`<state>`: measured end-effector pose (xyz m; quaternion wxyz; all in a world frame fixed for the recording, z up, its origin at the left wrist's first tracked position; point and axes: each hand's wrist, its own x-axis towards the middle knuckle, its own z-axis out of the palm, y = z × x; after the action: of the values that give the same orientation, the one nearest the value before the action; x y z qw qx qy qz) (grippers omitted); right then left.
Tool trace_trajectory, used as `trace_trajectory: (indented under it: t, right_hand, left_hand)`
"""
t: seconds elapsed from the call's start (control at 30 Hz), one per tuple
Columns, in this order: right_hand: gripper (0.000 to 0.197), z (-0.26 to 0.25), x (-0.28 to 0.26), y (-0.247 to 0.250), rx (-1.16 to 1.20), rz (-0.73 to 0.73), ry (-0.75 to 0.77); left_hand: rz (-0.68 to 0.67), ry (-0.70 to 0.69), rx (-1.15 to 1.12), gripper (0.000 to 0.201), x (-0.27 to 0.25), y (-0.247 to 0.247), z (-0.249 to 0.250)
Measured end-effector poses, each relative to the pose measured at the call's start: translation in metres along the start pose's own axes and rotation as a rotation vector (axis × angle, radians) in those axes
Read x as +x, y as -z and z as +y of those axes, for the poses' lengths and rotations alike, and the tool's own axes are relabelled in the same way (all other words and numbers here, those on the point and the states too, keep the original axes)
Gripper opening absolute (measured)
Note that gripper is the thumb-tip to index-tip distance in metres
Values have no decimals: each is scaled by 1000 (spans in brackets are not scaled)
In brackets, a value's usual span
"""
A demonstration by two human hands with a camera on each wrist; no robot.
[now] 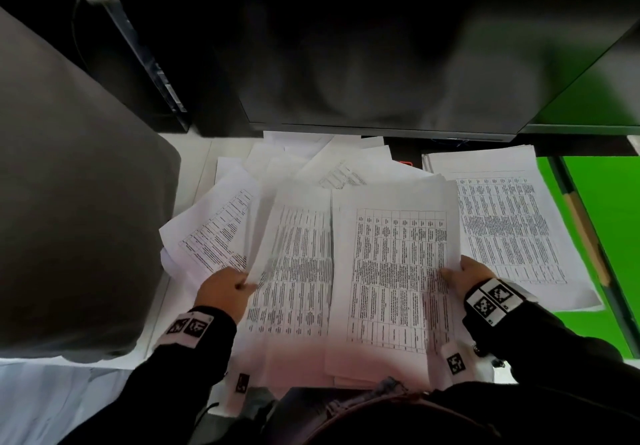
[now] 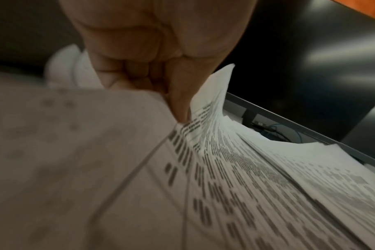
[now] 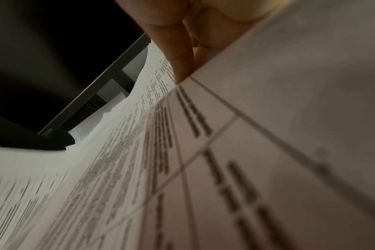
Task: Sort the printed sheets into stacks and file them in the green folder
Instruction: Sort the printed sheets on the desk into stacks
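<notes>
Printed sheets with tables cover the white desk. My left hand [image 1: 239, 283] pinches the left edge of a printed sheet [image 1: 294, 271] that lifts off the pile; in the left wrist view my left hand [image 2: 178, 108] pinches the printed sheet [image 2: 214, 148]. My right hand [image 1: 457, 276] holds the right edge of a thick stack [image 1: 398, 271] at centre, thumb on top; in the right wrist view my right hand [image 3: 182, 67] grips the stack [image 3: 161, 152]. Another sorted stack [image 1: 509, 226] lies on the open green folder [image 1: 602, 222] at right. Loose sheets [image 1: 214, 233] fan out at left.
A dark monitor [image 1: 381, 63] stands right behind the papers, its lower edge over the far sheets. A grey chair back or cushion [image 1: 69, 202] fills the left side. More loose sheets [image 1: 311, 157] lie under the monitor. The desk's near edge meets my lap.
</notes>
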<state>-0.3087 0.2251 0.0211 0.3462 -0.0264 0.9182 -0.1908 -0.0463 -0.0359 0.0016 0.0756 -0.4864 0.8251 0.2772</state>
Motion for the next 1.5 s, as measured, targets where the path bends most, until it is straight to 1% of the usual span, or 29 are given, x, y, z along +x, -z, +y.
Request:
trace_trajectory:
  t: [0.1, 0.13, 0.17, 0.23, 0.27, 0.37, 0.47, 0.57, 0.7, 0.77, 0.87, 0.9, 0.97, 1.03, 1.1, 1.17, 1.27, 1.4, 1.5]
  right_hand:
    - [34, 1, 3, 2, 45, 6, -4]
    - [34, 1, 4, 2, 56, 7, -7]
    - [33, 1, 4, 1, 64, 8, -10]
    - [33, 1, 4, 0, 90, 9, -13]
    - [33, 1, 4, 0, 103, 8, -18]
    - [33, 0, 4, 0, 119, 19, -20]
    - [35, -1, 5, 3, 137, 54, -22]
    - [35, 0, 5, 9, 158, 78, -25]
    - [34, 4, 6, 14, 222, 103, -62]
    - [35, 5, 7, 15, 219, 95, -68]
    - [35, 6, 8, 11, 240, 83, -86]
    - [35, 5, 8, 9, 244, 79, -91]
    - [35, 4, 7, 6, 252, 64, -95]
    - [35, 3, 7, 5, 266, 48, -99]
    - [36, 2, 7, 4, 264, 43, -102]
    - [36, 2, 8, 3, 255, 45, -101]
    - [35, 2, 8, 1, 237, 37, -100]
    - [34, 0, 6, 0, 225, 14, -92]
    - [34, 1, 6, -3, 210, 27, -89]
  left_hand:
    - [-98, 49, 98, 25, -7, 10, -16]
    - [-100, 65, 108, 26, -9, 13, -22]
    - [-65, 85, 96, 27, -10, 14, -27]
    - [70, 120, 48, 28, -11, 20, -34]
    - [110, 108, 56, 28, -11, 23, -34]
    - [127, 17, 55, 24, 1, 32, -22]
    - [76, -39, 16, 30, 21, 37, 0]
    - [-40, -130, 171, 37, 39, 36, 24]
    - [-186, -276, 417, 35, 49, 24, 47]
    - [-174, -322, 494, 36, 54, 17, 48]
    - [-40, -332, 453, 30, 65, 14, 38]
    - [-21, -340, 441, 30, 68, 14, 36]
    - [-46, -367, 457, 33, 76, 13, 32]
    - [-91, -343, 462, 36, 83, 11, 31]
    - [-121, -264, 398, 38, 88, 10, 33]
    - [-95, -231, 331, 35, 92, 10, 35]
    - [-41, -198, 263, 25, 97, 13, 38]
    - [-63, -125, 223, 17, 106, 19, 43]
    - [-97, -125, 129, 18, 109, 19, 44]
